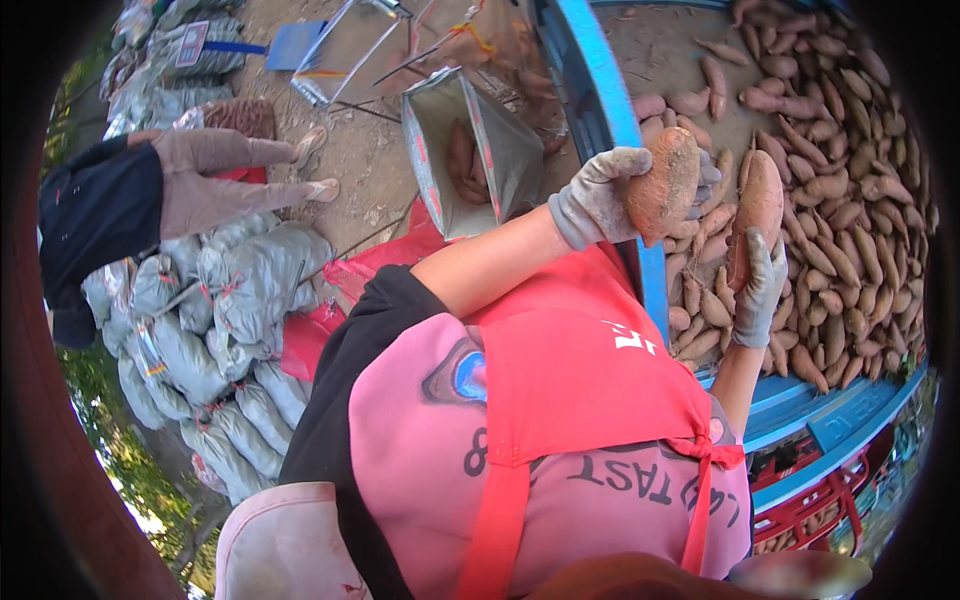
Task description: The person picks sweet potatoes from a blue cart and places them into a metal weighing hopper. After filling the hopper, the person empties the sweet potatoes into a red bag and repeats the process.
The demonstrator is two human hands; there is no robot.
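Observation:
My left hand (592, 196), in a soiled grey work glove, grips a thick sweet potato (662, 184) with soil on its skin, held up near the blue metal side wall (600, 82) of a truck bed. My right hand (759, 289), gloved the same way, holds a longer, redder sweet potato (759, 199) upright over the bed. Some of the fingers of my left hand are hidden behind its sweet potato. Beneath and beyond both hands spreads a heap of loose sweet potatoes (840, 247).
Left of the truck wall, an open woven sack (442, 214) has a few sweet potatoes inside. Filled, tied grey sacks (247, 292) are piled farther left. Near them a person (202, 169) stands on the dirt ground. A metal frame (349, 56) stands beyond the open sack.

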